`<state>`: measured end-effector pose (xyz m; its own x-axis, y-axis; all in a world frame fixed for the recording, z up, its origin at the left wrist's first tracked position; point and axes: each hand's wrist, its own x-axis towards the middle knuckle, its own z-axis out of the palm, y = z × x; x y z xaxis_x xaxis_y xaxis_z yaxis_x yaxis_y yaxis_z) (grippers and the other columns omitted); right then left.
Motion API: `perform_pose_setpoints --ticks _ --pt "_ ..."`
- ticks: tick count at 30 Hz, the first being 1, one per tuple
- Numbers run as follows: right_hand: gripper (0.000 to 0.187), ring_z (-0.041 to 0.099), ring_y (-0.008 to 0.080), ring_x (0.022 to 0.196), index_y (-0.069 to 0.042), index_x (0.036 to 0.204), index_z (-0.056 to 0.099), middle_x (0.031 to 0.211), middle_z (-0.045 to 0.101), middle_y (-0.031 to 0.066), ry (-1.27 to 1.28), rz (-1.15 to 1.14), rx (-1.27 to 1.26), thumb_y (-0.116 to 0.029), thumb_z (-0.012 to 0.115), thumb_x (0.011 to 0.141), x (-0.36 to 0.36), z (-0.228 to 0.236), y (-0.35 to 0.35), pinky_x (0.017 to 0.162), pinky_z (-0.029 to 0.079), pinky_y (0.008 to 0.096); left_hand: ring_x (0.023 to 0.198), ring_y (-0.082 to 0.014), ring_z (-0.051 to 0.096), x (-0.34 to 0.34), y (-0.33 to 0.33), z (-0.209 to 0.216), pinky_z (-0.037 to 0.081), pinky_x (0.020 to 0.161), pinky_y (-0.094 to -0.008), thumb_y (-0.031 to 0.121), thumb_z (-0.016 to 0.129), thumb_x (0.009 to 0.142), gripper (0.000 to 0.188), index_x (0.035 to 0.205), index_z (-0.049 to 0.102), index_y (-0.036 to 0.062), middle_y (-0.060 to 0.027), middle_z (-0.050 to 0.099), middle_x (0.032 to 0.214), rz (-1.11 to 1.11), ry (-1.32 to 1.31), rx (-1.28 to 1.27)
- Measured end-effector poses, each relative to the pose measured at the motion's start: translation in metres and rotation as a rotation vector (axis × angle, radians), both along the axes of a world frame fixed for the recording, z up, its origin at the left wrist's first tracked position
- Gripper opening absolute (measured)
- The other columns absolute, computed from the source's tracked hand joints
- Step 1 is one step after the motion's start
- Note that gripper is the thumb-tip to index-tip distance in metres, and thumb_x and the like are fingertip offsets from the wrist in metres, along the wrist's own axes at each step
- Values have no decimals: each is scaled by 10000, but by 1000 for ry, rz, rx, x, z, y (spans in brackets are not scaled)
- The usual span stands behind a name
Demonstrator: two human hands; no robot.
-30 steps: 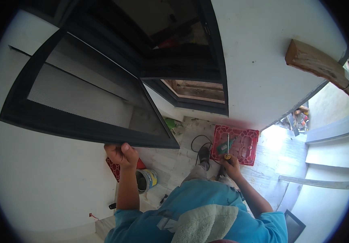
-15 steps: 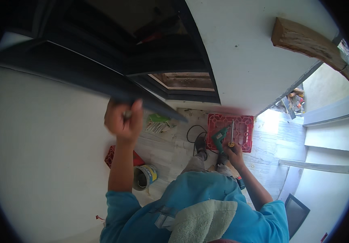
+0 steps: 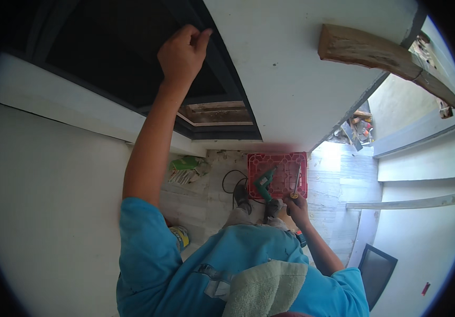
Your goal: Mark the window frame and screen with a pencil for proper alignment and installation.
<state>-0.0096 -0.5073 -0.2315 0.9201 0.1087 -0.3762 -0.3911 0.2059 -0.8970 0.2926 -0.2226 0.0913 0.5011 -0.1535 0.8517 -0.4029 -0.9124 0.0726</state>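
My left hand (image 3: 181,53) is raised high, its fingers curled over the edge of a dark window sash (image 3: 106,58) set in the white wall. Lower down at my side, my right hand (image 3: 297,207) is closed on a thin screwdriver (image 3: 295,186) with a yellowish handle, its shaft pointing up. It hangs just above a red plastic crate (image 3: 301,174) on the floor. A green power drill (image 3: 263,183) lies across the crate, to the left of my right hand. My blue sleeves and a pale cloth fill the bottom of the view.
A black cable (image 3: 231,180) and a green packet (image 3: 186,164) lie on the pale floor. A yellow-rimmed can (image 3: 180,236) sits by my left side. A rough wooden beam (image 3: 375,52) juts from the wall top right. White steps (image 3: 412,174) and a dark panel (image 3: 376,268) stand at the right.
The sash, open outward a second ago, has swung back toward the wall. My left hand rose with it from low on the sash. My right hand stayed by the crate.
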Motion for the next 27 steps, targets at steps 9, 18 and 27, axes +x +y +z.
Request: perform_pose_setpoints --ticks 9,18,27 --pt "117 462 72 469 -19 974 606 711 576 20 44 -27 9 -50 592 862 -11 -4 -15 419 341 231 511 -166 615 -20 -2 8 450 487 -285 385 736 790 351 679 618 73 -23 619 572 -10 230 -173" --pt "158 490 68 521 -14 1019 603 792 586 25 2 -34 -27 -64 582 871 -1 4 -8 449 366 221 503 -167 609 -8 -1 10 453 495 -287 383 736 782 337 686 633 77 -21 618 565 28 183 -94" --pt "147 477 68 491 -15 1013 602 775 592 29 10 -17 -34 -69 590 876 -14 -10 -16 433 358 227 464 -126 579 -30 -4 10 418 457 -255 367 740 788 342 641 621 83 -4 595 529 3 176 -102"
